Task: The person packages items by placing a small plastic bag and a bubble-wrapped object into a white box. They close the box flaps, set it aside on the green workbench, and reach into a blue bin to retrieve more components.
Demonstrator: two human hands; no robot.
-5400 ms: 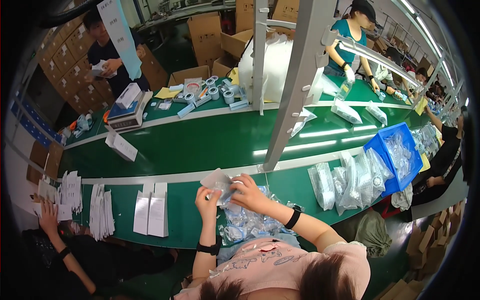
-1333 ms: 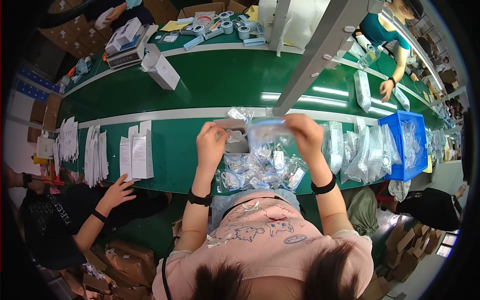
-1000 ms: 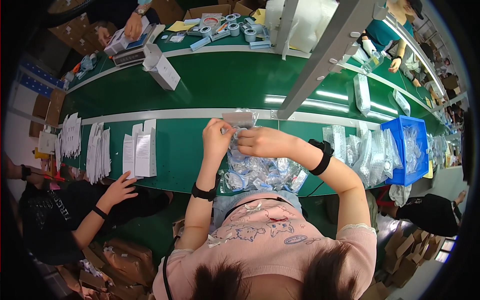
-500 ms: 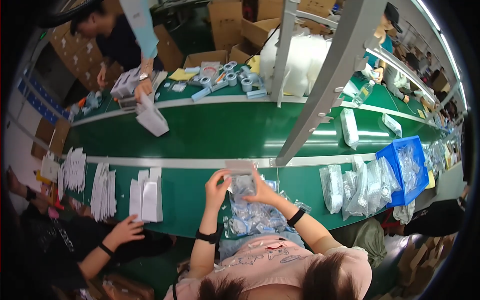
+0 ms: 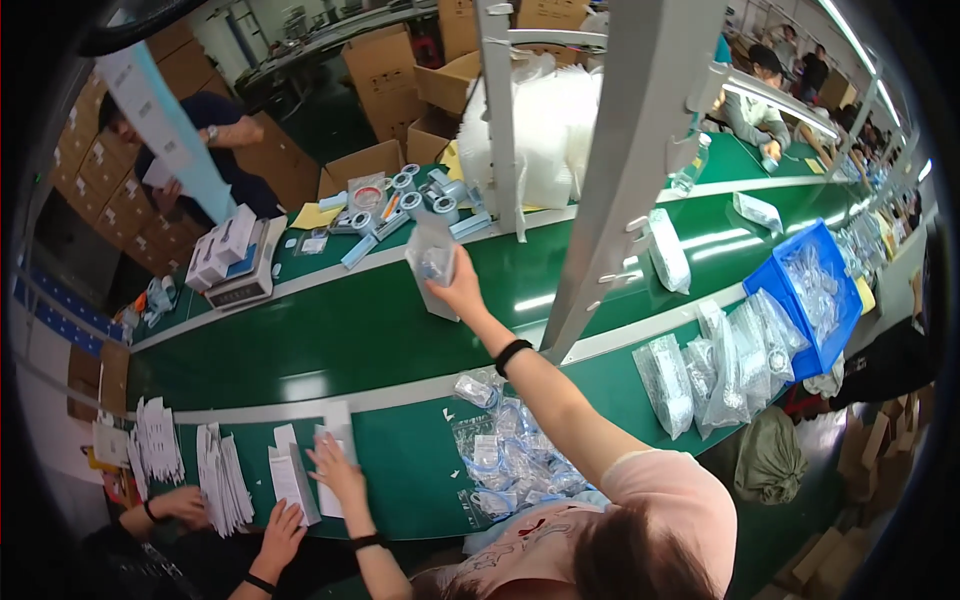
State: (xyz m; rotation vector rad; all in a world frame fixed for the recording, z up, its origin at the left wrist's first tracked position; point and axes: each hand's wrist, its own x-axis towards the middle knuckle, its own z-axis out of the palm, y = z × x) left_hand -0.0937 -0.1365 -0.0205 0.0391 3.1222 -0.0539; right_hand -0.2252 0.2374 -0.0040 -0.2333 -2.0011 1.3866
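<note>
We see right hand [image 5: 461,287] gripping an open white box [image 5: 431,255] over green belt [image 5: 230,350]; left hand [image 5: 341,472], fingers spread, touches white carton [image 5: 339,417]

We make out printing in several places, but most is too small or blurred to read. We see dark characters down the hanging strip [image 5: 168,130], and a row of characters along the front of the scale [image 5: 240,292]. On the counter [image 5: 410,470], we find fine lines of text on a white box [image 5: 290,478] and small marks on the flat boxes [image 5: 155,445]. Behind, we notice printed symbols on a carton [image 5: 385,90] and pale labels on the stacked cartons [image 5: 95,165].
</note>
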